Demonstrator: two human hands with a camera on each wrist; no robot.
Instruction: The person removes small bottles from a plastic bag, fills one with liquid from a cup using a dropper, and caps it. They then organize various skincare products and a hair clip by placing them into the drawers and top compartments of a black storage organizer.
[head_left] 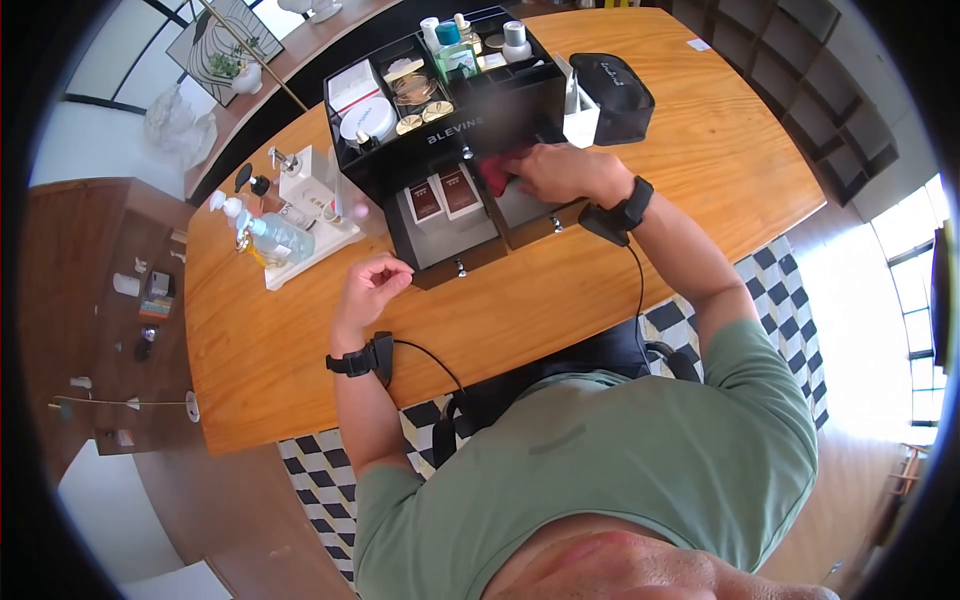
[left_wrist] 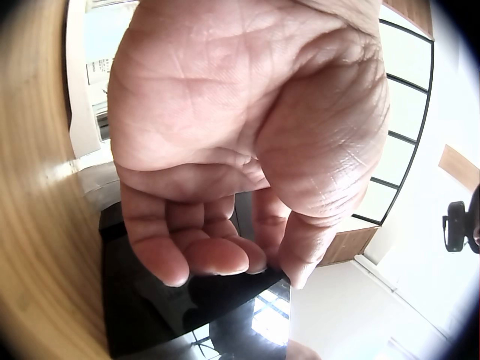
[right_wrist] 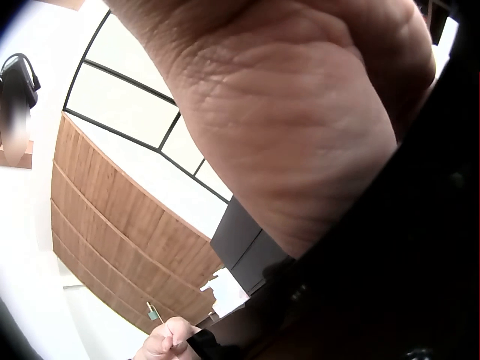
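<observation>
A black cosmetics organizer (head_left: 455, 135) stands on the table with two drawers pulled out at its front. My right hand (head_left: 565, 172) reaches into the right drawer (head_left: 530, 212) and holds a small dark-red item (head_left: 494, 174) at its fingertips; its exact kind is hidden. Two dark-red and white boxes (head_left: 441, 193) lie at the back of the left drawer (head_left: 450, 243). Beside that drawer's front left corner is my left hand (head_left: 374, 290), fingers loosely curled and holding nothing. The left wrist view shows those fingertips right at the glossy black drawer edge (left_wrist: 247, 319).
Bottles, compacts and jars fill the organizer's top, including a green bottle (head_left: 456, 52). To its right sit a white box (head_left: 581, 112) and a black pouch (head_left: 612, 98). Pump bottles (head_left: 280, 238) stand on a white tray (head_left: 310, 258) at left.
</observation>
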